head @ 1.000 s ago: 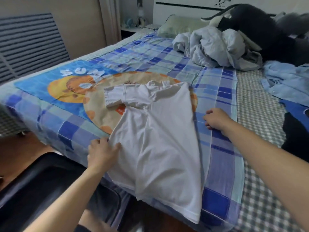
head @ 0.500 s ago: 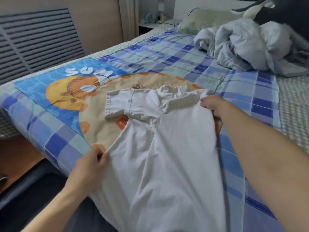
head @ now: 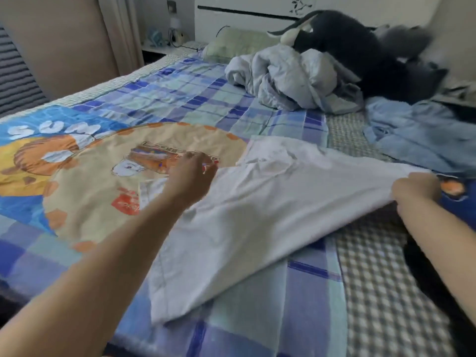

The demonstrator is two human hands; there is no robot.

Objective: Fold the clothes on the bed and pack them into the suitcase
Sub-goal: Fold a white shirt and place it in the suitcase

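A white t-shirt (head: pixel 260 217) lies spread sideways across the blue checked bedspread (head: pixel 180 99), one end lifted off the bed at the right. My left hand (head: pixel 190 176) is at the shirt's upper left edge beside a short sleeve (head: pixel 152 188), fingers curled on the cloth; motion blur hides the exact grip. My right hand (head: pixel 417 188) grips the shirt's right edge and holds it raised and taut. The suitcase is out of view.
A light blue garment (head: pixel 425 140) lies crumpled at the right. A blue piece with an orange print (head: pixel 453 189) lies by my right hand. A bundled pale duvet (head: pixel 291 76), a dark plush toy (head: pixel 360 47) and a green pillow (head: pixel 239 42) sit at the head of the bed.
The shirt has swung from lengthways to sideways, drawn to the right. My right hand moved right with its edge. My left hand left the lower side and now sits by the sleeve.
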